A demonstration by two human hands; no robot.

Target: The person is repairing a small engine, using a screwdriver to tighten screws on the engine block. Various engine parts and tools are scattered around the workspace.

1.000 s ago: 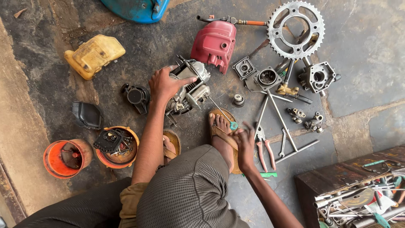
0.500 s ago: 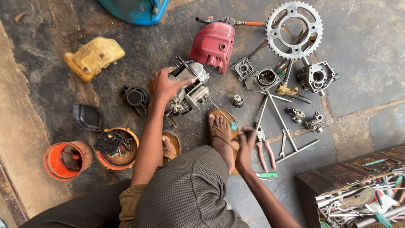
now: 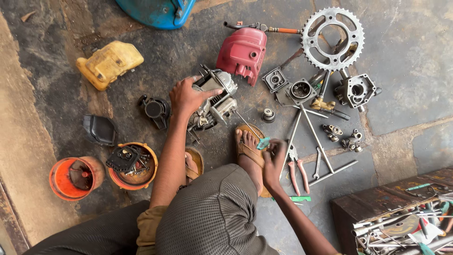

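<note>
Sitting on the floor (image 3: 415, 61), the small engine (image 3: 214, 101) lies under the left hand (image 3: 186, 94), which presses down on its top with bent fingers. Its long side runs up and away to the right. The right hand (image 3: 273, 158) is down by the sandal (image 3: 250, 144), closed on a small green tool (image 3: 263, 143), a bit apart from the engine. Just right of it lie pliers (image 3: 297, 167), then metal rods (image 3: 311, 134). A red cover (image 3: 243, 54) sits beyond the engine.

Blue container (image 3: 155, 12) cut off at top; toolbox (image 3: 401, 212) cut by the right and bottom edges
</note>
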